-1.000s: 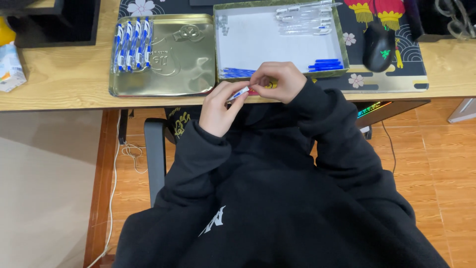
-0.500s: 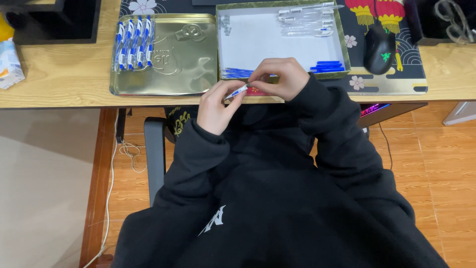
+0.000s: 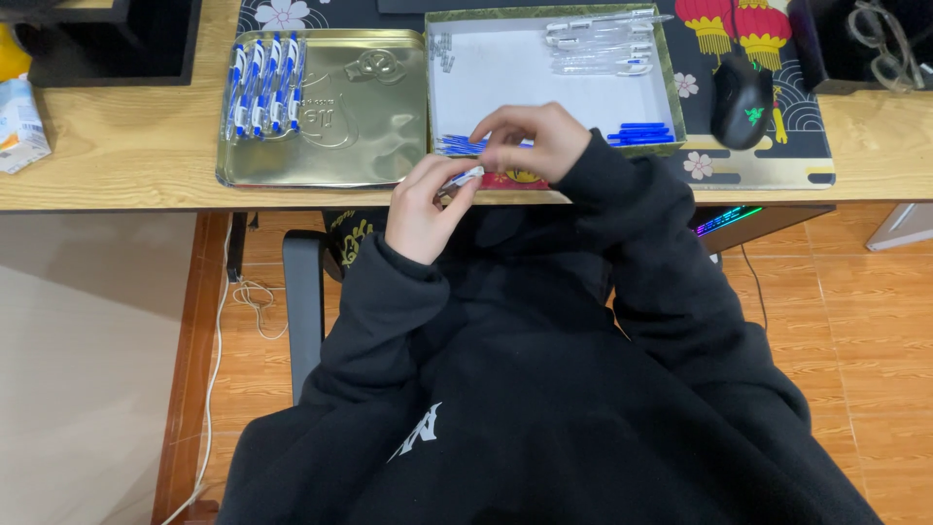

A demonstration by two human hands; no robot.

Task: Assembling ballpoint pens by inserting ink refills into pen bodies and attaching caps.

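My left hand (image 3: 426,202) holds a white and blue pen (image 3: 464,177) at the front edge of the wooden desk (image 3: 126,156). My right hand (image 3: 530,139) is just above it, fingers pinched at the pen's tip, over the near edge of a shallow white-lined box (image 3: 515,78). In that box lie clear pen barrels (image 3: 598,44), blue refills (image 3: 641,133) and small springs (image 3: 443,51). To the left, a gold tin lid (image 3: 350,117) carries several finished blue and white pens (image 3: 262,86).
A black computer mouse (image 3: 742,112) rests on a patterned desk mat (image 3: 777,156) at the right. Glasses (image 3: 880,44) lie at the far right, a small carton (image 3: 19,126) at the far left. A chair arm (image 3: 303,301) and cables (image 3: 248,292) sit below the desk.
My right hand has lifted slightly toward the box edge while still pinching the pen's end. The left hand keeps its hold, nearly unmoved.
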